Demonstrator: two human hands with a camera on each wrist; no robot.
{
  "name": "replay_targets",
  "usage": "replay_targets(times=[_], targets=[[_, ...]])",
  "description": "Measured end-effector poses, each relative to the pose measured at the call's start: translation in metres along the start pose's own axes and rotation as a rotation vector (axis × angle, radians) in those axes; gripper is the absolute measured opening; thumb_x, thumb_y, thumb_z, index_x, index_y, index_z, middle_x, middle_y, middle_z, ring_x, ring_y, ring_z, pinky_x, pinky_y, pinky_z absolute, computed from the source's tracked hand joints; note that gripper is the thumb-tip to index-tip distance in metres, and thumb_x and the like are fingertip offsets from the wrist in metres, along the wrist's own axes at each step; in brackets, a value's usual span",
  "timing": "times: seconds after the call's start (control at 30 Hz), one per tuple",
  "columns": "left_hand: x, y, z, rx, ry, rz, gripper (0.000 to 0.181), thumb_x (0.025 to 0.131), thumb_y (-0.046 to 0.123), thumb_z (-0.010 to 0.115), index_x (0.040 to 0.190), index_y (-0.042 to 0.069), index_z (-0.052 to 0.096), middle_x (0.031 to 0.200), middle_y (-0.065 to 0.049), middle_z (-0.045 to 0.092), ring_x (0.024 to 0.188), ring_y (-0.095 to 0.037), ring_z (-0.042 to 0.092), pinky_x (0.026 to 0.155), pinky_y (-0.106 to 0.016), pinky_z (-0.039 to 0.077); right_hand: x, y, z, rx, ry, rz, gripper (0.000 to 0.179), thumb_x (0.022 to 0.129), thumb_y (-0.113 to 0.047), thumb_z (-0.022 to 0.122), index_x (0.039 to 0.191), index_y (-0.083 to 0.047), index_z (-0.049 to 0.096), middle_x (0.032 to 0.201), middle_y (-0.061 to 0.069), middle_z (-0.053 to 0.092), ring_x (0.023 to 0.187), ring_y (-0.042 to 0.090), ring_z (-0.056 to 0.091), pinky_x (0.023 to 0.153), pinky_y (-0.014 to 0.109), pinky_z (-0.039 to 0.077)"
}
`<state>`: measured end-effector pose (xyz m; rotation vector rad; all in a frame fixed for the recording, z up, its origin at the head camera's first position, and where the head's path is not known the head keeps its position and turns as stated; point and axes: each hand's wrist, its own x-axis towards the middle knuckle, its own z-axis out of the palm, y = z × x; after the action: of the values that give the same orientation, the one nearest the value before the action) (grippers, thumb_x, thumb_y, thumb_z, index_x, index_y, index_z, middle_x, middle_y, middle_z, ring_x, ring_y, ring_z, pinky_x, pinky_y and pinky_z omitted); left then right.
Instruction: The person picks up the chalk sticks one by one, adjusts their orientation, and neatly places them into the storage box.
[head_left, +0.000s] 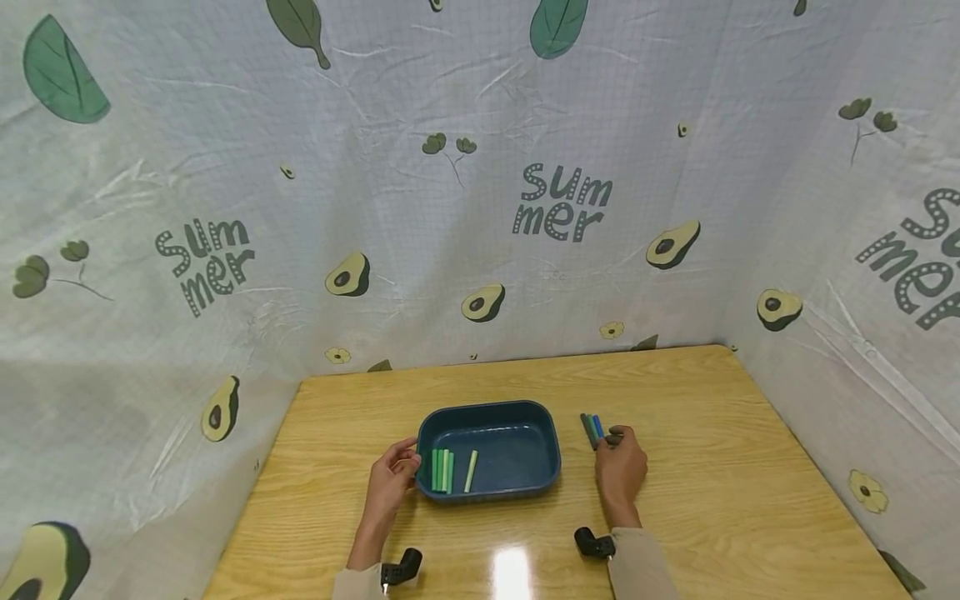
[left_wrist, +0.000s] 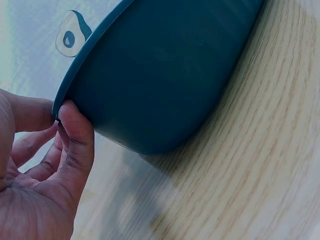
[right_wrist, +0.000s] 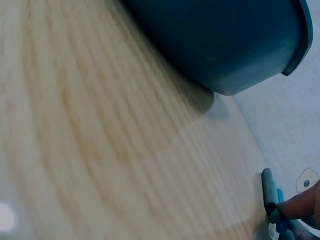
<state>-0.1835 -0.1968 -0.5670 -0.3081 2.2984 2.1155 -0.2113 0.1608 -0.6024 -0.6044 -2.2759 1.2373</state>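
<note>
In the head view, a dark blue-green tray [head_left: 487, 493] stands on the table. Several light and mid-green chalk-like sticks [head_left: 442, 471] lie upright in a row at its left end, and a pale green stick [head_left: 471, 472] lies slightly apart. My left hand [head_left: 392, 473] pinches the tray's left rim between thumb and finger, as the left wrist view shows of the tray wall [left_wrist: 150, 75]. Right of the tray, my right hand [head_left: 621, 471] has its fingertips at a small group: a dark stick [head_left: 588, 429], a green one and a blue stick [head_left: 597, 425]. The fingers partly hide the blue one.
The wooden table [head_left: 750, 500] runs up to a pale printed cloth [head_left: 420, 250] hanging behind and at both sides. A black wrist camera [head_left: 401, 567] sits on the left wrist, another camera [head_left: 594, 543] on the right. Bright glare [head_left: 512, 571] lies near the front.
</note>
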Motion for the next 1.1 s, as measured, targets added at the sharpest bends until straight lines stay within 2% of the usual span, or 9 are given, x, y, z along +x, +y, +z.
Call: replay_targets(times=[0.27, 0.33, 0.57, 0.7, 0.73, 0.83, 0.93, 1.03, 1.1], targets=[[-0.016, 0.024, 0.002, 0.001, -0.017, -0.009, 0.038, 0.096, 0.001, 0.057, 0.133, -0.005, 0.054, 0.108, -0.015, 0.055, 0.088, -0.018, 0.059, 0.066, -0.027, 0.053, 0.001, -0.001, -0.002, -0.033, -0.006, -0.007, 0.022, 0.088, -0.007, 0.063, 0.109, 0.001, 0.065, 0.099, 0.022, 0.072, 0.086, 0.039, 0.069, 0.076, 0.056, 0.048], [-0.014, 0.022, 0.002, -0.003, -0.017, -0.01, 0.038, 0.096, 0.001, 0.057, 0.134, -0.004, 0.054, 0.108, -0.015, 0.055, 0.088, -0.017, 0.06, 0.065, -0.028, 0.053, 0.002, -0.001, -0.003, -0.029, -0.016, -0.014, 0.022, 0.088, -0.006, 0.063, 0.109, 0.001, 0.065, 0.1, 0.023, 0.072, 0.087, 0.04, 0.069, 0.077, 0.056, 0.048], [0.0, -0.004, 0.0, 0.004, -0.012, 0.009, 0.039, 0.098, 0.006, 0.058, 0.136, 0.0, 0.054, 0.11, -0.012, 0.055, 0.087, -0.012, 0.059, 0.064, -0.026, 0.052, 0.006, -0.002, -0.013, 0.01, -0.106, 0.017, 0.025, 0.09, -0.005, 0.061, 0.113, 0.001, 0.065, 0.104, 0.025, 0.071, 0.093, 0.042, 0.068, 0.08, 0.056, 0.05], [0.002, -0.006, 0.001, 0.015, -0.006, 0.021, 0.038, 0.098, 0.007, 0.058, 0.135, 0.001, 0.054, 0.11, -0.013, 0.055, 0.086, -0.012, 0.059, 0.064, -0.026, 0.051, 0.013, -0.005, -0.026, 0.071, -0.201, 0.103, 0.028, 0.093, -0.009, 0.059, 0.119, -0.001, 0.064, 0.112, 0.025, 0.069, 0.098, 0.041, 0.066, 0.076, 0.048, 0.052], [0.0, -0.001, 0.001, 0.012, -0.004, 0.015, 0.038, 0.097, 0.006, 0.058, 0.135, 0.001, 0.055, 0.11, -0.013, 0.055, 0.087, -0.013, 0.059, 0.065, -0.026, 0.051, 0.016, -0.007, -0.03, 0.09, -0.231, 0.132, 0.029, 0.093, -0.01, 0.058, 0.121, -0.001, 0.063, 0.114, 0.026, 0.068, 0.1, 0.041, 0.065, 0.077, 0.046, 0.052], [-0.008, 0.014, 0.001, 0.001, -0.016, 0.006, 0.038, 0.097, 0.004, 0.058, 0.135, -0.001, 0.054, 0.111, -0.015, 0.054, 0.088, -0.016, 0.059, 0.066, -0.027, 0.052, 0.024, -0.009, -0.041, 0.168, -0.338, 0.217, 0.035, 0.096, -0.012, 0.056, 0.129, -0.001, 0.057, 0.121, 0.026, 0.065, 0.101, 0.035, 0.064, 0.078, 0.036, 0.051], [-0.017, 0.028, 0.001, -0.002, -0.031, 0.008, 0.038, 0.097, 0.002, 0.057, 0.134, -0.005, 0.053, 0.11, -0.018, 0.054, 0.088, -0.017, 0.06, 0.066, -0.028, 0.052, 0.031, -0.008, -0.048, 0.348, -0.456, 0.297, 0.044, 0.098, -0.012, 0.056, 0.138, 0.003, 0.048, 0.107, 0.015, 0.069, 0.092, 0.018, 0.064, 0.081, 0.031, 0.049], [-0.016, 0.026, 0.0, 0.0, -0.036, 0.021, 0.038, 0.098, 0.002, 0.056, 0.134, -0.007, 0.051, 0.11, -0.017, 0.055, 0.086, -0.016, 0.06, 0.065, -0.028, 0.052, 0.036, -0.005, -0.053, 0.581, -0.584, 0.415, 0.052, 0.1, -0.012, 0.053, 0.147, 0.002, 0.035, 0.097, -0.008, 0.064, 0.086, 0.003, 0.057, 0.081, 0.023, 0.047], [-0.014, 0.025, -0.001, 0.0, -0.035, 0.017, 0.038, 0.097, 0.002, 0.056, 0.134, -0.007, 0.052, 0.11, -0.018, 0.055, 0.086, -0.016, 0.059, 0.065, -0.028, 0.052, 0.038, -0.003, -0.055, 0.706, -0.653, 0.478, 0.055, 0.103, -0.012, 0.048, 0.152, 0.0, 0.026, 0.093, -0.011, 0.06, 0.085, 0.002, 0.056, 0.08, 0.022, 0.046]])
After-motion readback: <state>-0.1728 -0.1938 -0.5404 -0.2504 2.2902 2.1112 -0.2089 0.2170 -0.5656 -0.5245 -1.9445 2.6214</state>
